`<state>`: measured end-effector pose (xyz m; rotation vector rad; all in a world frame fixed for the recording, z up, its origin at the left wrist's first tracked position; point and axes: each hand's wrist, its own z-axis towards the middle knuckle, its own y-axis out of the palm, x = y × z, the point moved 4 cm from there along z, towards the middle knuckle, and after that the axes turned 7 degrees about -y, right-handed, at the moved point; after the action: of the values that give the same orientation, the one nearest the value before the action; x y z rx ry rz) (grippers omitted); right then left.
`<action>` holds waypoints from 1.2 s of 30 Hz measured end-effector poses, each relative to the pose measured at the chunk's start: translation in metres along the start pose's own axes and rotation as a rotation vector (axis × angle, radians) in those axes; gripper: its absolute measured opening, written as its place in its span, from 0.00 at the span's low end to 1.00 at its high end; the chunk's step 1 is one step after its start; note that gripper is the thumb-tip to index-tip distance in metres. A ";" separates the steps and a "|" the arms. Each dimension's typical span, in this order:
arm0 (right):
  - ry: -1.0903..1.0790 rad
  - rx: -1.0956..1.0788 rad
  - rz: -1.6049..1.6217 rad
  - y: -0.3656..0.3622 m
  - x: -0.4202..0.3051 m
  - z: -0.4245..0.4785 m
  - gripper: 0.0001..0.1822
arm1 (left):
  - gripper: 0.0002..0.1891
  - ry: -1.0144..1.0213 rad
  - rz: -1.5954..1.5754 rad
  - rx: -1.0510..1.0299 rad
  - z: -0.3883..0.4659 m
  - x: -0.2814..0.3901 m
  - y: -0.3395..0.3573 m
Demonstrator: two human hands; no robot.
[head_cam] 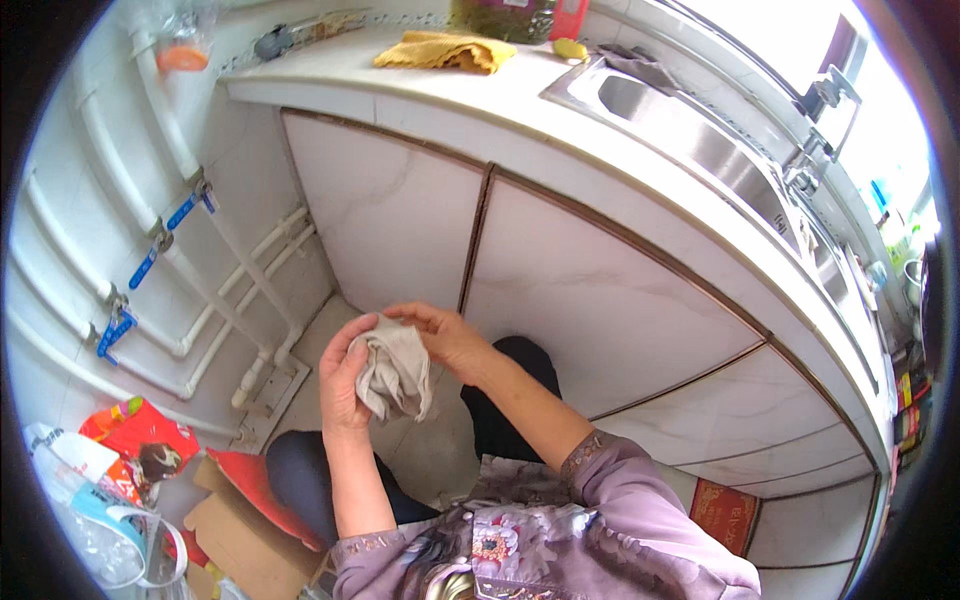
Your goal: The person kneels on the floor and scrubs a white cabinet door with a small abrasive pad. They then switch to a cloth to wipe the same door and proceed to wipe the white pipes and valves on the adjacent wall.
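A crumpled off-white cloth (pixel 394 371) is held up between both hands, over the floor and between the person's knees. My left hand (pixel 345 371) grips its left side, with the thumb lying over the folds. Behind the cloth's upper right edge is my right hand (pixel 439 337), its fingers partly hidden by the cloth; whether they pinch it cannot be told. The marbled cabinet doors (pixel 600 277) stand in front of the hands.
White pipes with blue-handled valves (pixel 184 210) line the left wall. An open cardboard box (pixel 247 532) and plastic bags (pixel 142 450) stand at lower left. Above, the counter (pixel 322 71) carries a yellow cloth (pixel 446 51) and a steel sink (pixel 675 127). A red mat (pixel 722 517) lies at lower right.
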<state>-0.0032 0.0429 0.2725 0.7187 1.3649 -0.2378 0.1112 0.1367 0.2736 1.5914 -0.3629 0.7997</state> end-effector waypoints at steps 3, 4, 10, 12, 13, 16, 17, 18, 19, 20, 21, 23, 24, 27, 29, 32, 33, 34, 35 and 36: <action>-0.039 0.038 -0.083 0.004 0.002 0.002 0.15 | 0.24 -0.016 0.025 -0.013 -0.003 0.002 0.004; -0.076 0.133 -0.121 -0.005 0.002 0.004 0.14 | 0.25 0.011 0.044 -0.013 -0.002 0.003 0.008; -0.246 0.369 -0.100 -0.017 -0.045 -0.010 0.14 | 0.25 0.052 0.019 0.108 -0.003 0.016 -0.017; -0.191 0.166 -0.064 0.000 -0.045 -0.021 0.13 | 0.25 0.078 0.080 0.147 -0.004 0.017 -0.011; -0.169 0.066 -0.050 0.007 -0.044 -0.026 0.12 | 0.26 0.076 0.140 0.140 -0.001 0.012 -0.009; -0.032 -0.099 -0.121 0.008 -0.025 -0.024 0.12 | 0.27 0.063 0.165 0.056 -0.003 0.011 0.014; -0.018 -0.086 -0.214 0.004 -0.025 -0.023 0.11 | 0.29 0.059 0.193 0.042 -0.003 0.011 0.015; -0.035 -0.070 -0.219 0.003 -0.027 -0.021 0.11 | 0.31 0.129 0.324 0.049 -0.004 0.015 0.015; -0.053 -0.052 -0.224 0.001 -0.029 -0.019 0.10 | 0.32 0.197 0.453 0.054 -0.004 0.018 0.015; -0.068 -0.031 -0.229 0.002 -0.034 -0.018 0.10 | 0.33 0.261 0.581 0.062 -0.006 0.020 0.013; -0.104 -0.010 -0.199 0.002 -0.044 -0.017 0.09 | 0.37 0.256 0.698 0.054 -0.004 0.016 0.007; -0.187 0.048 -0.300 0.007 -0.062 -0.014 0.09 | 0.37 0.199 0.841 0.050 0.003 -0.004 -0.008; -0.228 0.077 -0.343 0.011 -0.069 -0.013 0.09 | 0.36 0.167 0.918 0.051 0.005 -0.012 -0.015; -0.392 0.092 -0.458 0.013 -0.085 -0.018 0.09 | 0.22 0.180 1.197 0.330 0.011 -0.016 -0.036; -0.469 0.056 -0.581 0.012 -0.082 -0.024 0.09 | 0.18 0.139 0.988 0.416 0.011 -0.012 -0.052; -0.428 -0.052 -0.837 0.007 -0.061 -0.039 0.10 | 0.15 0.048 0.294 0.360 0.016 -0.013 -0.055; -0.397 -0.130 -0.867 0.015 -0.053 -0.042 0.11 | 0.15 0.033 0.118 0.341 0.015 -0.013 -0.052; -0.366 -0.207 -0.899 0.021 -0.050 -0.043 0.12 | 0.16 0.019 -0.059 0.319 0.016 -0.014 -0.049; -0.349 -0.186 -0.949 0.022 -0.056 -0.048 0.13 | 0.18 0.000 -0.114 0.294 0.022 -0.022 -0.055; -0.367 -0.122 -0.958 0.025 -0.069 -0.053 0.13 | 0.18 -0.034 -0.127 0.360 0.021 -0.022 -0.056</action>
<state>-0.0474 0.0766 0.3438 -0.1346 1.2602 -0.9813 0.1380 0.1234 0.2173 1.9447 -0.1438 0.7699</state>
